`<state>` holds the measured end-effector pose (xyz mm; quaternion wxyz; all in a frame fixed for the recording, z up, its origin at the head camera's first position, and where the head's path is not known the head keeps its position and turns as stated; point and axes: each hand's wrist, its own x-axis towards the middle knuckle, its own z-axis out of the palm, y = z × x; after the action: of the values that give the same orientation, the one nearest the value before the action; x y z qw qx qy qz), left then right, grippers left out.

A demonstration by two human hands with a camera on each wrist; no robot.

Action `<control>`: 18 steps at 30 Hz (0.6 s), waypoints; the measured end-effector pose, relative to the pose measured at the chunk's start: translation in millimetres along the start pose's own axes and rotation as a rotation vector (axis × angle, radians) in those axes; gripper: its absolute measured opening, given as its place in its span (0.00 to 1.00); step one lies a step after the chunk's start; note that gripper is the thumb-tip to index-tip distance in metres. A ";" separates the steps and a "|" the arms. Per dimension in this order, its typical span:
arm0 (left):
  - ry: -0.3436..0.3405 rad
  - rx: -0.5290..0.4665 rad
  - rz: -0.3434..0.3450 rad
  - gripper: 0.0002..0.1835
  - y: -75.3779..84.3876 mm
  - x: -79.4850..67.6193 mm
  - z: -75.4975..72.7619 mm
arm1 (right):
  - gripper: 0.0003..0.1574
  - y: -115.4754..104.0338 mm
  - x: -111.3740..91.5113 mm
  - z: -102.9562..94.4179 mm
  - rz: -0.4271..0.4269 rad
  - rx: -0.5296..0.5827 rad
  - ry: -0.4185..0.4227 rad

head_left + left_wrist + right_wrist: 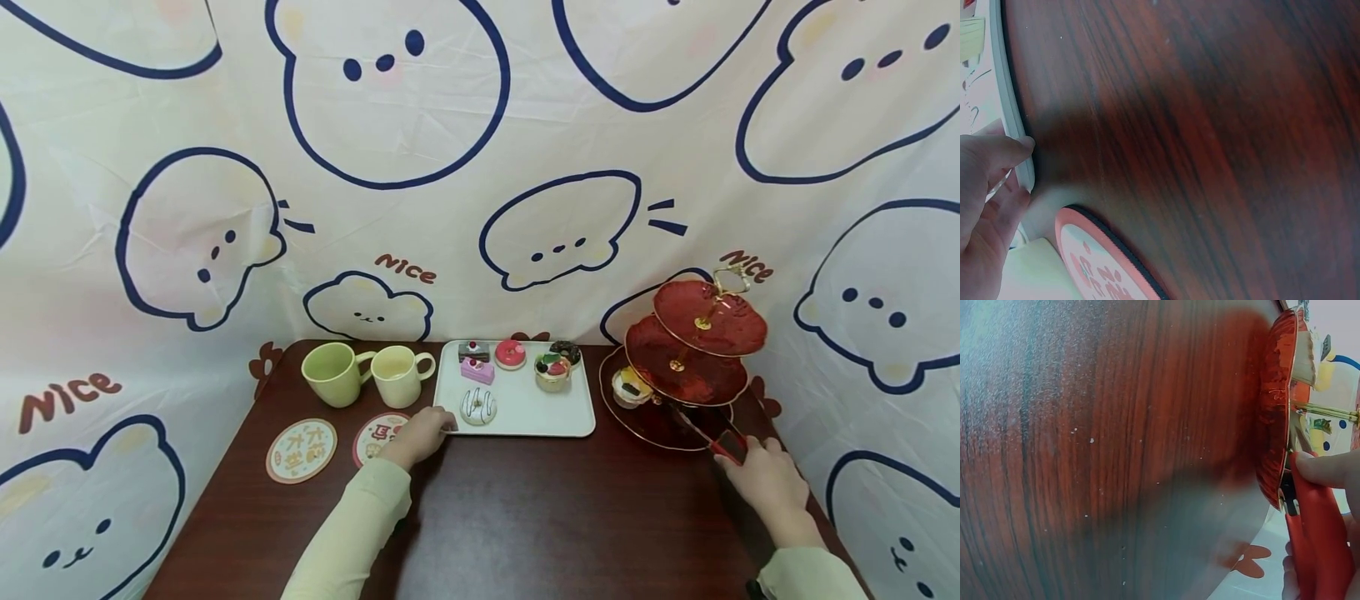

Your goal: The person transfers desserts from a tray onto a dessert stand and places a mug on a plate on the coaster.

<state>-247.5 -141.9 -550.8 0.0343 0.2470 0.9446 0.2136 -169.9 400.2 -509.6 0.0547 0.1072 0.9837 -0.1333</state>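
My left hand (420,437) pinches the front left corner of a white tray (532,423); in the left wrist view the thumb lies against the tray rim (1011,94). On the tray are a white iced doughnut (477,407), a pink doughnut (510,354), a fruit cupcake (552,372) and small cake slices (477,371). My right hand (768,483) grips red-handled tongs (1316,531), which reach over the bottom plate of a red three-tier stand (697,367). Their tips are hidden under the middle plate. A cupcake (632,388) sits at the left of that bottom plate.
Two green mugs, one darker (332,377) and one paler (396,379), stand left of the tray. Before them lie two round coasters, one orange-rimmed (302,451) and one red-rimmed (1100,262). Printed cloth (450,225) walls the brown table (540,517) at back and sides.
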 end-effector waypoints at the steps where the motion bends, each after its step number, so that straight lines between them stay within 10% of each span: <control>1: 0.001 0.000 0.003 0.10 -0.3 0.0 0.1 | 0.57 -0.1 0.3 -0.9 0.004 -0.001 -0.008; 18: 0.015 -0.006 0.021 0.10 2.6 -2.8 -3.0 | 0.59 -1.7 -6.0 -12.0 0.016 -0.016 -0.062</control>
<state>-244.4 -142.4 -547.1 0.0259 0.2551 0.9415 0.2187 -165.4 400.7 -496.8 0.0872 0.1105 0.9817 -0.1283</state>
